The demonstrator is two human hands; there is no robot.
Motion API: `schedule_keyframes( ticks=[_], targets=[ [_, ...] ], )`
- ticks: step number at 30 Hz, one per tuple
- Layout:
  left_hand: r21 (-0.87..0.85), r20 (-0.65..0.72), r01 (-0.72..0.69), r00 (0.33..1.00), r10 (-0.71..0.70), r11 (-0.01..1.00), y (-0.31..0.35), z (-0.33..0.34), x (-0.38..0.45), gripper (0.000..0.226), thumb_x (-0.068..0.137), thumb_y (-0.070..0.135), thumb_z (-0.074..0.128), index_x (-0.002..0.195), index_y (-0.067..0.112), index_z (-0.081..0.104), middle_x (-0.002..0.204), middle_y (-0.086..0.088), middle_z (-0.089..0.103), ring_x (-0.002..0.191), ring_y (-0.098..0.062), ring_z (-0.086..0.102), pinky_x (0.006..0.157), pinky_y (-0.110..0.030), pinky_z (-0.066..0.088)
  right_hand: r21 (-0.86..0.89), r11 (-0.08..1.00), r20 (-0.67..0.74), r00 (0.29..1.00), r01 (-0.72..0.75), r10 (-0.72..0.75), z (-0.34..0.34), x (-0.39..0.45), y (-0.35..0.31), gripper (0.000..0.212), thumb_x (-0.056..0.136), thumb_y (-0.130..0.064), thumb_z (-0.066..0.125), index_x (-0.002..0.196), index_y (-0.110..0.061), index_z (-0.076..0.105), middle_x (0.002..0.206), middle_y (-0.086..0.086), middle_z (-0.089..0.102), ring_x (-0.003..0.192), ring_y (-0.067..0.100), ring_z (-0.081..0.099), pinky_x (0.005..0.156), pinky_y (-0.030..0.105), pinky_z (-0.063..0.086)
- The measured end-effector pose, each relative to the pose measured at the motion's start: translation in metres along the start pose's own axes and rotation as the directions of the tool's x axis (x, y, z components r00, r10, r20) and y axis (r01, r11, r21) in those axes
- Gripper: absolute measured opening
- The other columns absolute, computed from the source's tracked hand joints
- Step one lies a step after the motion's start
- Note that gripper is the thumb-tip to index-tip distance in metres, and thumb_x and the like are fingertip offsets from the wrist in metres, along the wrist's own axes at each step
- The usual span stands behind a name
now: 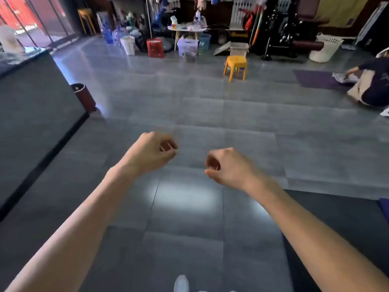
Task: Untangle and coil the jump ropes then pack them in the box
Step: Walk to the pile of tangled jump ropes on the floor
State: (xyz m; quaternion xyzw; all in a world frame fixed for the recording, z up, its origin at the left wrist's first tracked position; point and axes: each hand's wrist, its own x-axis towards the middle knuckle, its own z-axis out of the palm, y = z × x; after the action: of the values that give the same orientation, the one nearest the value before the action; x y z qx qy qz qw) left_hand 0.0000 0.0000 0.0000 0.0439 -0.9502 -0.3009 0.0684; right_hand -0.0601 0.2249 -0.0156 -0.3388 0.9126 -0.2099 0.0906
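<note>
Both my arms stretch forward over the grey tiled floor. My left hand (150,151) hangs at centre-left with its fingers loosely curled and nothing in it. My right hand (226,166) hangs a little lower at centre-right, fingers also loosely curled, holding nothing. No jump rope shows in this view. An open cardboard box (237,49) stands far off at the back of the room, beyond a yellow stool.
A dark counter (31,114) runs along the left, with a dark red bin (83,96) at its corner. A yellow stool (234,67) stands mid-floor ahead. A person (372,83) kneels at the right by a purple mat (315,79). Clutter lines the back wall.
</note>
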Motion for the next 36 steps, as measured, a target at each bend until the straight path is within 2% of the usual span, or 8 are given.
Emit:
schedule_keyframes(
  ticks=[2, 5, 9, 14, 18, 25, 29, 36],
  targets=[
    [-0.028, 0.031, 0.066, 0.997, -0.065, 0.997, -0.018, 0.014, -0.007, 0.008, 0.079, 0.022, 0.068, 0.082, 0.029, 0.071, 0.07, 0.016, 0.066, 0.064, 0.0, 0.06, 0.053, -0.01, 0.043, 0.039, 0.999, 0.04, 0.999, -0.032, 0.031, 0.022, 0.002, 0.003, 0.012, 0.082, -0.025, 0.068, 0.092, -0.018, 0.066, 0.083, -0.006, 0.067, 0.085, 0.018, 0.064, 0.077, 0.032, 0.052],
    [-0.089, 0.146, 0.181, 0.975, -0.167, 0.979, -0.052, 0.043, -0.028, 0.007, 0.083, 0.027, 0.066, 0.082, 0.033, 0.069, 0.071, 0.02, 0.065, 0.065, -0.002, 0.062, 0.053, -0.02, 0.05, 0.095, 0.986, 0.13, 0.984, -0.135, 0.122, 0.06, -0.004, 0.01, 0.012, 0.085, -0.03, 0.067, 0.094, -0.022, 0.064, 0.079, -0.017, 0.058, 0.085, 0.014, 0.06, 0.076, 0.033, 0.052],
    [-0.159, 0.219, 0.318, 0.934, -0.281, 0.935, -0.084, 0.08, -0.049, 0.009, 0.085, 0.028, 0.065, 0.081, 0.035, 0.068, 0.074, 0.023, 0.064, 0.067, -0.001, 0.061, 0.046, -0.02, 0.049, 0.189, 0.953, 0.13, 0.968, -0.238, 0.216, 0.097, 0.002, 0.018, 0.012, 0.085, -0.028, 0.069, 0.092, -0.018, 0.066, 0.08, -0.013, 0.062, 0.082, 0.015, 0.061, 0.077, 0.035, 0.053],
    [-0.126, 0.365, 0.337, 0.89, -0.272, 0.933, -0.106, 0.121, -0.054, 0.012, 0.083, 0.023, 0.064, 0.078, 0.033, 0.067, 0.074, 0.015, 0.066, 0.068, -0.001, 0.06, 0.06, -0.019, 0.05, 0.218, 0.919, 0.081, 0.945, -0.328, 0.317, 0.123, 0.029, 0.032, 0.008, 0.084, -0.021, 0.066, 0.09, -0.017, 0.066, 0.08, -0.006, 0.064, 0.081, 0.019, 0.062, 0.077, 0.036, 0.053],
    [-0.09, 0.452, 0.309, 0.86, -0.238, 0.947, -0.113, 0.143, -0.025, 0.009, 0.084, 0.023, 0.062, 0.085, 0.03, 0.069, 0.075, 0.017, 0.065, 0.071, 0.004, 0.06, 0.064, -0.019, 0.05, 0.222, 0.877, 0.102, 0.905, -0.426, 0.413, 0.14, 0.045, 0.055, 0.008, 0.084, -0.023, 0.067, 0.09, -0.019, 0.064, 0.077, -0.011, 0.061, 0.081, 0.017, 0.061, 0.075, 0.033, 0.052],
    [-0.083, 0.503, 0.274, 0.841, -0.197, 0.958, -0.118, 0.17, 0.108, 0.012, 0.088, 0.019, 0.061, 0.092, 0.026, 0.069, 0.078, 0.017, 0.064, 0.073, 0.001, 0.059, 0.068, -0.016, 0.047, 0.207, 0.827, 0.234, 0.847, -0.523, 0.477, 0.155, 0.107, 0.129, 0.009, 0.085, -0.023, 0.066, 0.094, -0.021, 0.065, 0.079, -0.013, 0.059, 0.079, 0.015, 0.059, 0.067, 0.026, 0.043],
    [-0.104, 0.469, 0.284, 0.859, -0.205, 0.953, -0.112, 0.162, 0.214, 0.011, 0.089, 0.02, 0.061, 0.094, 0.026, 0.068, 0.081, 0.014, 0.066, 0.077, 0.004, 0.059, 0.061, -0.004, 0.041, 0.231, 0.801, 0.328, 0.819, -0.552, 0.47, 0.136, 0.176, 0.169, 0.008, 0.084, -0.02, 0.061, 0.089, -0.026, 0.061, 0.082, -0.01, 0.064, 0.085, 0.018, 0.062, 0.079, 0.033, 0.052],
    [-0.131, 0.41, 0.371, 0.865, -0.291, 0.919, -0.121, 0.153, 0.373, 0.01, 0.09, 0.024, 0.063, 0.097, 0.028, 0.068, 0.087, 0.013, 0.068, 0.078, 0.004, 0.061, 0.062, -0.01, 0.047, 0.295, 0.806, 0.267, 0.854, -0.513, 0.446, 0.069, 0.318, 0.237, 0.01, 0.087, -0.02, 0.064, 0.096, -0.018, 0.064, 0.084, -0.01, 0.063, 0.084, 0.017, 0.063, 0.08, 0.036, 0.053]
  ],
)
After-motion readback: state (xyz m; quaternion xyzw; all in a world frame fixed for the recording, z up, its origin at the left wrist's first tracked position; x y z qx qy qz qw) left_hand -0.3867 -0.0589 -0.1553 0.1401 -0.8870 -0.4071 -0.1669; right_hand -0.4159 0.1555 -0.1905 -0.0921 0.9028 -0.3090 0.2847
